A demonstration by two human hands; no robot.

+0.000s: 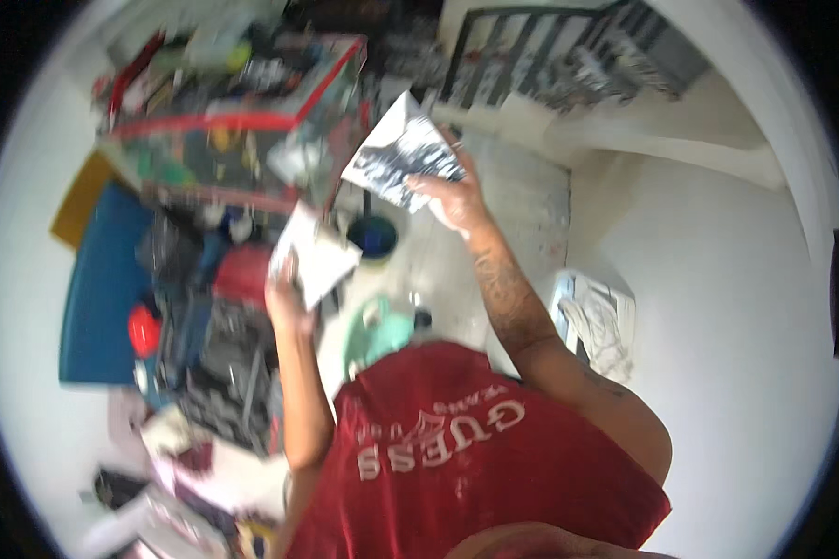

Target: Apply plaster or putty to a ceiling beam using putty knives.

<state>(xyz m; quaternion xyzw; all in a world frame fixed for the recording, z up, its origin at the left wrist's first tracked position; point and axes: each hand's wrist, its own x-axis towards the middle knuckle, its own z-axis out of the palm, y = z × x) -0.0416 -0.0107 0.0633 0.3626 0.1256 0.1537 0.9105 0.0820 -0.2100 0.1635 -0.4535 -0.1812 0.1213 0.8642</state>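
Observation:
In my right hand (454, 201) is a flat, shiny silver piece (403, 140) with straight edges and a pointed corner, dark reflections across its face. My right thumb lies over it, and whitish smears show on that hand. My left hand (291, 300) grips a second flat piece (319, 256), pale and four-cornered, held lower and to the left. The two pieces are apart in the air. Blur hides what exactly they are and any handles behind them.
A clear case with red edges (214, 123) stands far left, a dark round bucket (375, 238) beside it. Below my hands is a mint-green chair (382, 335). Bags and clutter (233, 359) fill the left. A white box (595, 312) stands right; a stair railing (522, 56) rises behind.

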